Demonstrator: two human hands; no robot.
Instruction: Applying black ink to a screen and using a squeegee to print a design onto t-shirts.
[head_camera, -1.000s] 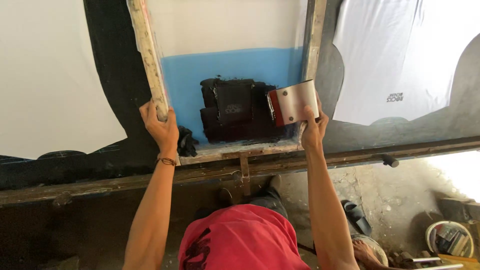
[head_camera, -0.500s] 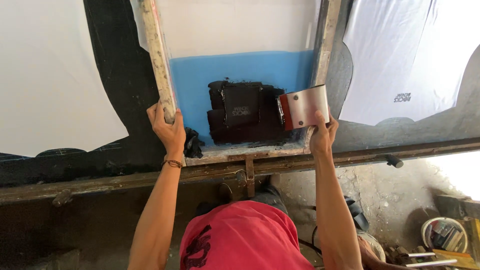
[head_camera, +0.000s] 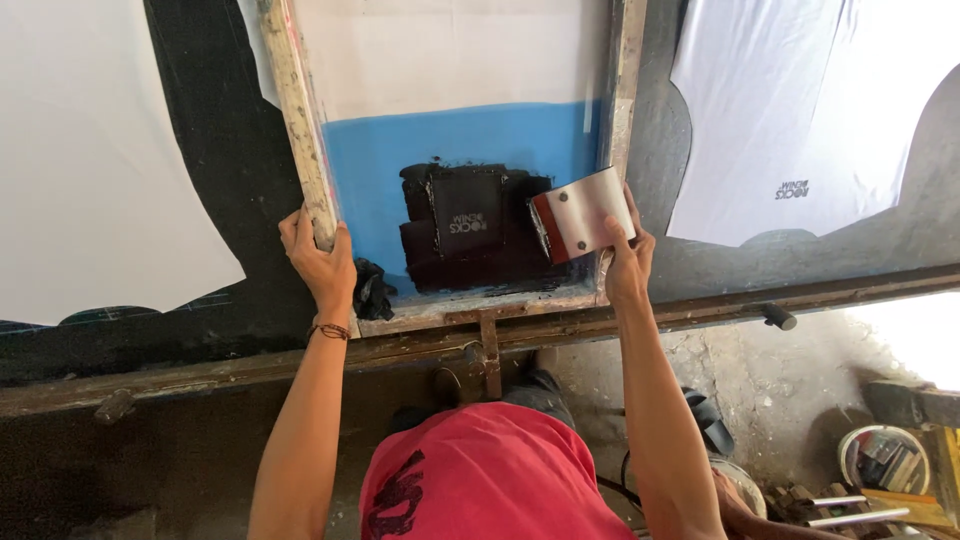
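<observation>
- On the long black desk (head_camera: 215, 190), a wooden printing frame (head_camera: 298, 120) lies flat; its mesh is white at the far end, blue nearer, with a patch of black ink (head_camera: 470, 230) in the middle.
- Left hand (head_camera: 320, 262) is closed around the frame's left rail near its lower corner; that rail looks stiff and fairly light, a firm place to grip.
- Right hand (head_camera: 625, 262) grips a squeegee (head_camera: 585, 212) by its pale handle, the red blade edge tilted toward the ink at the frame's right side.
- Judging by the wet sheen, the ink is slippery and smears easily, so the squeegee's clean handle is the place to hold.
- Beside the frame, white shirts (head_camera: 800, 120) lie on either side, close enough to be stained.
- Below the desk edge, a black rag (head_camera: 372, 290) and a metal bracket (head_camera: 488, 345) sit near the frame.
</observation>
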